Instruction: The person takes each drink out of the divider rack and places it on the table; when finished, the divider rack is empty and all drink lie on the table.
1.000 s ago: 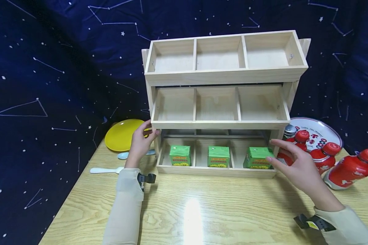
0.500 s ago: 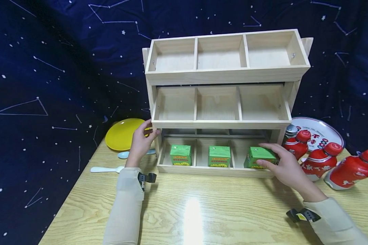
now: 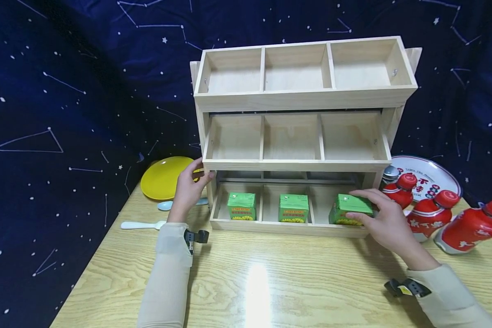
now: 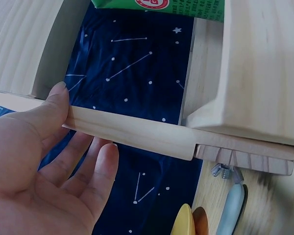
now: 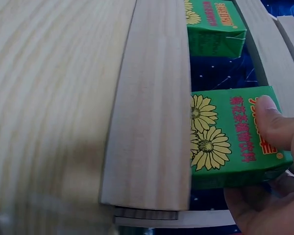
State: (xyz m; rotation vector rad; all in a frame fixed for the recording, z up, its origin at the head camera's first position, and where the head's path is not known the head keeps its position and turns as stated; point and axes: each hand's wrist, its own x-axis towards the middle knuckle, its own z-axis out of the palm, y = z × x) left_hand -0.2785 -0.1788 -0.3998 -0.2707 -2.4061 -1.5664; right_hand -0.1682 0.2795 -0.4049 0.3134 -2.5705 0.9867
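Note:
A three-tier wooden rack (image 3: 305, 99) stands on the table, each tier split into three compartments. My left hand (image 3: 187, 191) holds the rack's left side post; in the left wrist view the thumb is on one side of the post (image 4: 137, 133) and the fingers are on the other. In the bottom tier's right compartment, my right hand (image 3: 388, 222) grips a green drink carton (image 3: 344, 206), its thumb on the printed front with yellow flowers (image 5: 208, 142). Another green carton (image 3: 293, 207) sits in the middle compartment, and a third green carton (image 3: 242, 205) in the left one.
Several red-capped bottles (image 3: 429, 216) stand right of the rack, before a white printed plate (image 3: 436, 171). On the left are a yellow plate (image 3: 164, 180), a light blue utensil (image 3: 164, 206) and a white-handled utensil (image 3: 139, 225). A dark star-patterned cloth (image 3: 86, 114) hangs behind.
My right hand has moved left from beside the right carton and taken hold of it; the carton has shifted slightly right. The left hand stays at the post.

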